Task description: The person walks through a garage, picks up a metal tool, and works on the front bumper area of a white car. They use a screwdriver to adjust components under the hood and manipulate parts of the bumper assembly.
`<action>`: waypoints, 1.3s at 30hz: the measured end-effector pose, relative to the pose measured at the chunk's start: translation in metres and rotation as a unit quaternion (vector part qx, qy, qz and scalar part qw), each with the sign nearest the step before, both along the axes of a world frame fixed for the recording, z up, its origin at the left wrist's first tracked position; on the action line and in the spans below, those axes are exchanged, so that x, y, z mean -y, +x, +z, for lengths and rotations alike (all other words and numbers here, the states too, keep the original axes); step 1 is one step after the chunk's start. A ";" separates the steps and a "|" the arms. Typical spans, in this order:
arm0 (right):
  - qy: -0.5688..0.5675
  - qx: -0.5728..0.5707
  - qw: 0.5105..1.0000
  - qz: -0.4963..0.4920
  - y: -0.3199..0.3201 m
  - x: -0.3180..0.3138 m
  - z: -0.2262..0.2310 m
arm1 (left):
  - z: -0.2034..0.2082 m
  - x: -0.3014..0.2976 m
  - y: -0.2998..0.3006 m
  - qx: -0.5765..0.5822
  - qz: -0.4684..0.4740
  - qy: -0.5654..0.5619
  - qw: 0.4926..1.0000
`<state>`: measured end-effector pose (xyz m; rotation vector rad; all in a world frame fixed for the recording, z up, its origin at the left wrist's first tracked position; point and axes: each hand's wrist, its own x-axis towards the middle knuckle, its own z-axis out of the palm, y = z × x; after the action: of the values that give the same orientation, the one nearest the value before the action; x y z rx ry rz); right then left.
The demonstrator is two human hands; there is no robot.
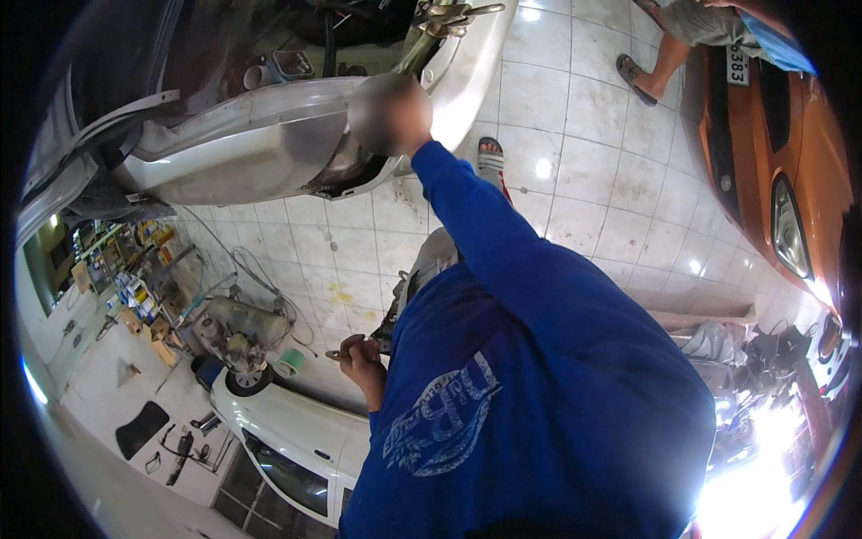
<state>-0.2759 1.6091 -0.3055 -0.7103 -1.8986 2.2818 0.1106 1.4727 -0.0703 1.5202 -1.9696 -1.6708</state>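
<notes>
Two hands are working well apart: left hand (361,359) is pinching a small metallic piece (337,356) in curled fingers; right hand (413,115) is sitting at the right-hand end of the white car panel (233,166), blurred, can't tell if gripping. Risk, my guess: clamp-like metal tool (447,20) is sitting beyond the right hand; a knock could shift it and scratch paint. Slack fingers could drop the piece onto floor tiles (530,99). Containers: pale cup (258,76) and open tray (292,64) are standing near the panel's upper edge, contents unclear.
</notes>
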 end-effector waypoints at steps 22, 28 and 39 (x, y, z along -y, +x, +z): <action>0.366 0.295 0.829 0.303 0.421 -0.259 -0.116 | -0.075 0.093 0.090 -0.078 -0.119 0.109 0.984; 0.146 0.436 0.844 0.277 0.582 -0.181 -0.150 | -0.044 0.137 0.102 -0.092 -0.158 0.037 0.982; 0.432 0.085 0.750 0.494 0.611 -0.238 -0.196 | -0.071 0.118 0.096 -0.107 -0.169 0.062 0.978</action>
<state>0.3354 1.8467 -0.5014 0.3453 -3.5287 1.1423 0.2062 1.3543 -0.1416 1.0236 -2.1275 -2.0249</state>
